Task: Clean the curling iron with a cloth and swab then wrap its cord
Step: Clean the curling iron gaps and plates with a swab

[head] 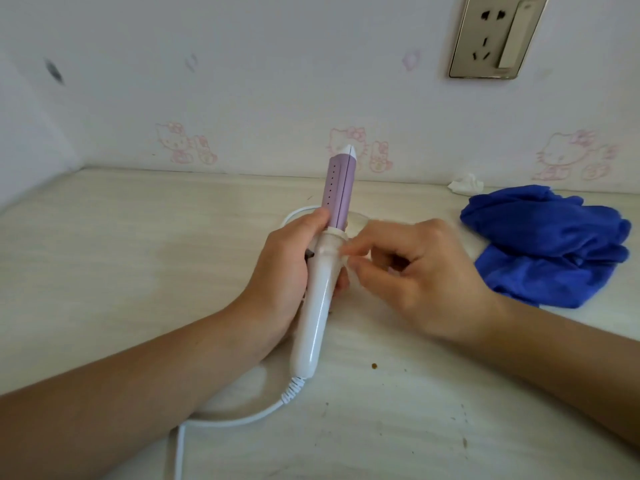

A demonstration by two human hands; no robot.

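Above the pale worktop [121,254], near its middle, the curling iron [318,296] is held off the surface, tilted with its lilac barrel pointing up and away toward the wall and its white handle slanting down toward the person. The left hand [280,271] grips the handle from the left side; its fingers [343,282] curl round behind and show at the right edge, and the thumb lies along the base of the barrel. The right hand [426,271] is just beside the white collar where barrel meets handle. Its fingers [375,271] are curled, with thumb and forefinger drawn narrow together at the collar. That spot is blurred, so I cannot tell whether they pinch anything. From the handle's lower end the white cord [239,419] runs left along the worktop under the left forearm and then turns down out of view; another loop of it shows behind the left hand. A crumpled blue cloth [543,244] lies on the worktop to the right, apart from the right hand. Behind it, against the wall, sits a small white wad [465,184]. A wall socket [495,36] is mounted high on the right.
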